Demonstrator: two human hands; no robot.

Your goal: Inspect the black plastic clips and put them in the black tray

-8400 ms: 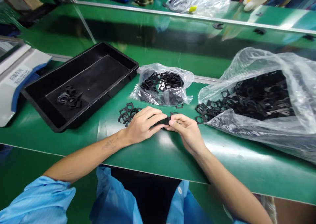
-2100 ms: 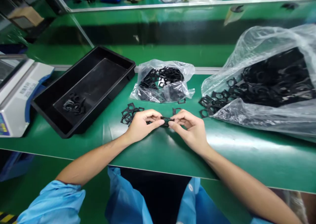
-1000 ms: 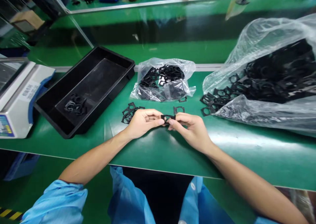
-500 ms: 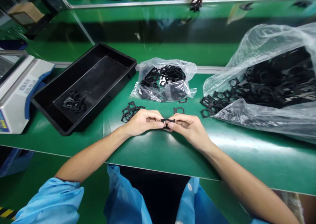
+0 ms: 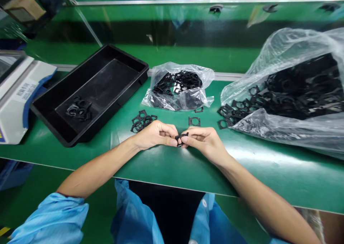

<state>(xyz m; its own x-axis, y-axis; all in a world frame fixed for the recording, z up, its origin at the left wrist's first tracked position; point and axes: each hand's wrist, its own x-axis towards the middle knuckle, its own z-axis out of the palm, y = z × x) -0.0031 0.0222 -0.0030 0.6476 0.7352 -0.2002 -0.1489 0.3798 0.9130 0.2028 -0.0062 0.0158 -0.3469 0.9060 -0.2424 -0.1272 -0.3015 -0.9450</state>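
Between my fingertips is a small black plastic part (image 5: 180, 139), held tilted just above the green table. My left hand (image 5: 158, 135) pinches its left end, and my right hand (image 5: 201, 138) pinches the right end. The fingers cover much of it, so I cannot tell whether it is one piece or two. Behind my left hand lies a small pile of black ring-shaped frames (image 5: 142, 121). A single black square frame with a round opening (image 5: 194, 121) rests flat just beyond my right hand.
A black tray (image 5: 115, 100) with several black parts inside stands at the left, beside a white scale (image 5: 16, 104). A clear bag of black frames (image 5: 185, 102) lies behind my hands. A larger open plastic bag (image 5: 279, 132) spills black frames at the right.
The black part has turned from level to tilted between my fingers, and both hands sit slightly lower. Another person's hand at the far top has gone from view.
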